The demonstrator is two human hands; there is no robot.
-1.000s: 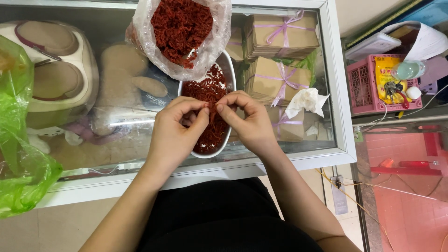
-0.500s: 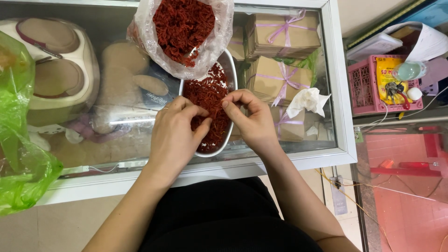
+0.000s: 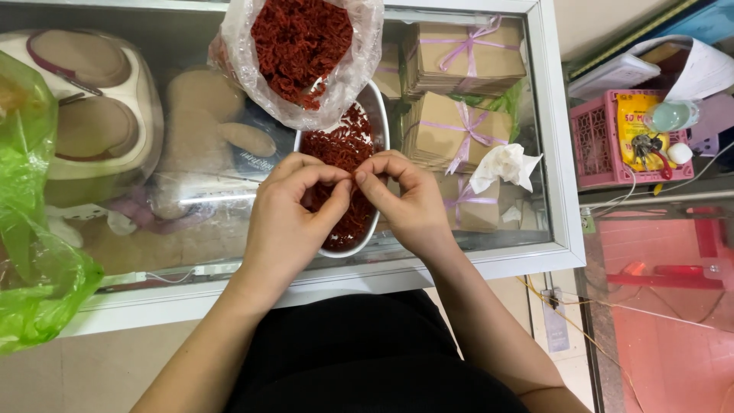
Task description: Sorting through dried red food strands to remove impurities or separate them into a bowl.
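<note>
**Picking through dried red strands over the metal bowl: bowl well filled, bag far from empty**

Both hands meet over the oval metal bowl (image 3: 378, 115), which stands on the glass tabletop (image 3: 191, 237) of a display case. Left hand (image 3: 287, 222) and right hand (image 3: 409, 203) each have thumb and forefinger pressed together, fingertips nearly touching, pinching what looks like a single red strand between them; the piece itself is too small to make out.

Done so far, by my reading: the bowl holds a deep layer of dried red strands (image 3: 348, 149), mostly hidden under the hands.

Left: the clear plastic bag (image 3: 306, 53), just beyond the bowl and leaning over its far rim, is mounded with the same red stuff.

Nearby: crumpled tissue (image 3: 505, 164) to the right, green plastic bag (image 3: 34, 229) at far left.
</note>
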